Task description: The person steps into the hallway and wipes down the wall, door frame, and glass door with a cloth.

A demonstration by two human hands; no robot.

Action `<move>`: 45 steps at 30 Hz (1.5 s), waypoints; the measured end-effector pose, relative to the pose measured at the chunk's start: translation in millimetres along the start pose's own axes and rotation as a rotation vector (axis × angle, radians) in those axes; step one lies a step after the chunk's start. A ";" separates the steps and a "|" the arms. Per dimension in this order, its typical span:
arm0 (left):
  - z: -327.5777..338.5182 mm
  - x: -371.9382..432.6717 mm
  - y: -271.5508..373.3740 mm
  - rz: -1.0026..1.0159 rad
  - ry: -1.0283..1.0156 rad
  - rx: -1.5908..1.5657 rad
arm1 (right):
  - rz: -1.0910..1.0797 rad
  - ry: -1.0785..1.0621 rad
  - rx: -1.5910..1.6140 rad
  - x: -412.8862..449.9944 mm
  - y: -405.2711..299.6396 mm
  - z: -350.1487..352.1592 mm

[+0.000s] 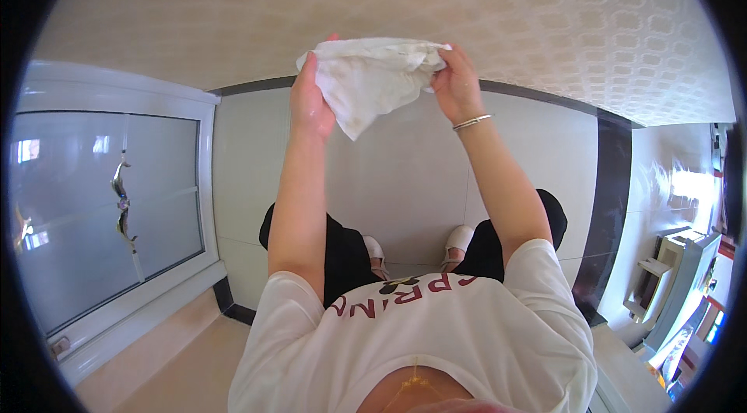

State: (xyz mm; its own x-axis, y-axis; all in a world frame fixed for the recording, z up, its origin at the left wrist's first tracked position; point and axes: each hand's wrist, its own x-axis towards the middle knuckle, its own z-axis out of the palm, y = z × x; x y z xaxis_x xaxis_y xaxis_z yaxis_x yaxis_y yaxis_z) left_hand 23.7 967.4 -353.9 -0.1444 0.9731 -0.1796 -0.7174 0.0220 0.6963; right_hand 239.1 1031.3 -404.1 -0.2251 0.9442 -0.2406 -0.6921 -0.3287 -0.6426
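A white cloth (373, 77), creased and faintly stained, is stretched between my two hands in front of the patterned wall. My left hand (309, 92) grips its left end, with the thumb on the near side and the fingers mostly hidden behind it. At the other end, my right hand (458, 83) pinches the bunched edge. One corner of the cloth hangs down between my hands, above the floor. A metal bangle (473, 122) circles my right wrist.
The patterned beige wall (543, 22) rises ahead, with a dark skirting strip (525, 97) at its foot. To the left stands a white-framed glass door (163, 179). Pale floor tiles (402, 179) lie below. A doorway with a dark threshold (607, 179) and furniture (671, 284) are on the right.
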 end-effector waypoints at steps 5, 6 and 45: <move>20.7 -7.6 17.5 0.074 0.119 0.313 | -0.126 -0.033 -0.107 -9.2 -33.5 -23.4; 27.8 -10.1 21.7 0.073 0.115 0.318 | -0.115 -0.011 -0.131 -11.4 -39.5 -23.9; 41.3 -24.6 121.8 0.048 -0.686 1.213 | -0.193 -0.273 -1.018 -71.3 -164.2 25.1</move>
State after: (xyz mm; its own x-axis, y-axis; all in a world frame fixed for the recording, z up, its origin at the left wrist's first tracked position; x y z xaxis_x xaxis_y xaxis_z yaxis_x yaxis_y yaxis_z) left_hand -31.9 955.6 -236.0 0.4600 0.8878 -0.0121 0.3613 -0.1747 0.9160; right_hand 351.6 1018.5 -263.2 -0.4060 0.9137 0.0195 0.1371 0.0820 -0.9872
